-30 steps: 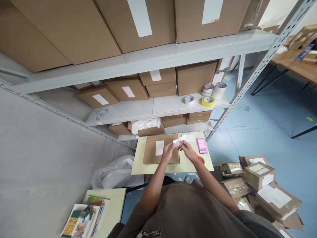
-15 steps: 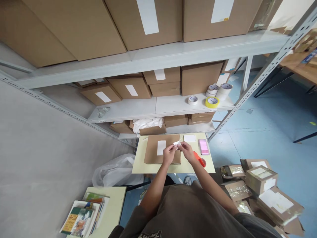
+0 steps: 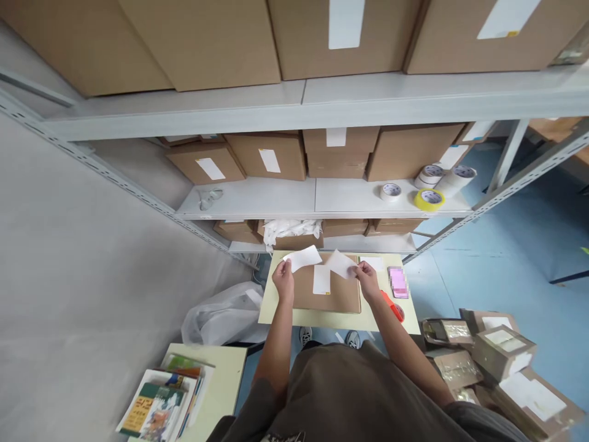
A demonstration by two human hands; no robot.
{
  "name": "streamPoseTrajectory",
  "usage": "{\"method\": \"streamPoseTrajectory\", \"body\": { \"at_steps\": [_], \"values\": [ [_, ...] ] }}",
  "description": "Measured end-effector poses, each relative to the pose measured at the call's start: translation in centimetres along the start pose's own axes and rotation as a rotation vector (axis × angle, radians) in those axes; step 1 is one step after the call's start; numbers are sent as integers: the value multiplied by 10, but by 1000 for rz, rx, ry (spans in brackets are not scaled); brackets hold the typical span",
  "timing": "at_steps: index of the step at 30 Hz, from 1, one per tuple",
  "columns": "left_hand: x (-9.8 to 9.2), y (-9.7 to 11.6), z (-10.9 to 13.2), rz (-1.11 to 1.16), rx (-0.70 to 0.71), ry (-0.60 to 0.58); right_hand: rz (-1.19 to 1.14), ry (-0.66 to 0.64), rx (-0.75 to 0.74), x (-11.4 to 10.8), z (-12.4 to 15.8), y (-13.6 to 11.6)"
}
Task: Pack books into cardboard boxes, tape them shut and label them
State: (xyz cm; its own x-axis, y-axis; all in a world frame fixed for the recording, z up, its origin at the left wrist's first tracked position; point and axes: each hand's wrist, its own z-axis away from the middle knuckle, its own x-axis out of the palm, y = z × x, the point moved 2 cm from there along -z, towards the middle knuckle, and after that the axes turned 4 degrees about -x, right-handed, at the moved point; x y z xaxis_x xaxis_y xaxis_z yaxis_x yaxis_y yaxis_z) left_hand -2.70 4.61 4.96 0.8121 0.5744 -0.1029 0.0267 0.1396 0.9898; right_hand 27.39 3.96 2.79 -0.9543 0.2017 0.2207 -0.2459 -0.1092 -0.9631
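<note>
My left hand (image 3: 283, 280) pinches the end of a white paper strip (image 3: 304, 258), held over the left part of a cardboard box. Between the fingers of my right hand (image 3: 367, 279) is a second, more translucent white sheet (image 3: 341, 264). The two pieces are apart, their inner ends close together. Below them the brown cardboard box (image 3: 335, 299) lies flat on the pale yellow table (image 3: 276, 316), with a white label (image 3: 321, 280) on its top. Right of the box are a white paper (image 3: 372, 263), a pink item (image 3: 398, 282) and a red tape dispenser (image 3: 392, 306).
A grey shelf rack (image 3: 257, 197) with boxes stands beyond the table. Tape rolls (image 3: 429, 199) sit on its middle shelf. Books (image 3: 154, 408) lie on a side table at lower left, near a plastic bag (image 3: 223, 316). Several used cartons (image 3: 504, 347) are piled at right.
My hands have moved apart, and the white paper between them is now two separate pieces, one in each hand. The view has shifted left.
</note>
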Motion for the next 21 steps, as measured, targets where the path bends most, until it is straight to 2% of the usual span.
{"method": "streamPoseTrajectory", "body": {
  "at_steps": [3,8,15,18,21],
  "values": [
    [-32,-3,-22,-11,11,105,-23,60,16,37,-16,14],
    [-69,-11,-43,-36,46,52,-80,5,155,121,-60,46],
    [-116,-19,-61,-51,50,-43,-55,18,223,247,-150,79],
    [-135,-18,-65,-81,54,-52,-36,57,202,280,-177,82],
    [-149,-17,-70,-100,65,-42,18,91,183,292,-184,85]
  ]
}}
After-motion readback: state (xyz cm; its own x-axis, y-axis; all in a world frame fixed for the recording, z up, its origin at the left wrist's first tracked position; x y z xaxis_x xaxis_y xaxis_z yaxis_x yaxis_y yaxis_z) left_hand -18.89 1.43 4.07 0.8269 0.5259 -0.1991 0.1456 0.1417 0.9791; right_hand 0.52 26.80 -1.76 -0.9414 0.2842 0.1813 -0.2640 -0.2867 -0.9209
